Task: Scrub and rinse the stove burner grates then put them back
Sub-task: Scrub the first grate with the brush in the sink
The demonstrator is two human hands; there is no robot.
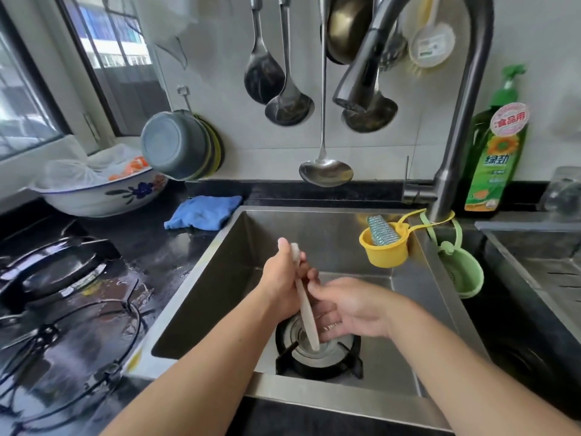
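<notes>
1. Burner grate (pixel 317 357) lies in the sink (pixel 220 278), below our fingers.
2. Left hand (pixel 283 278) grips a brush (pixel 305 306); right hand (pixel 349 306) relaxed, fingers apart.
3. Scrubbing appears under way; rinsing likely follows.

Black countertop (pixel 147 247) ran left of and behind both hands, wet and glossy near the left forearm. On it, far left of the left hand: a floral enamel basin (pixel 103 196); between that and the sink, a crumpled blue cloth (pixel 204 211). Steel sink (pixel 220 247) was set into the counter; a black burner grate (pixel 317 357) lay on its floor directly under both hands. Beyond the right hand, a green dish soap bottle (pixel 493 158) stood on the back ledge.
</notes>
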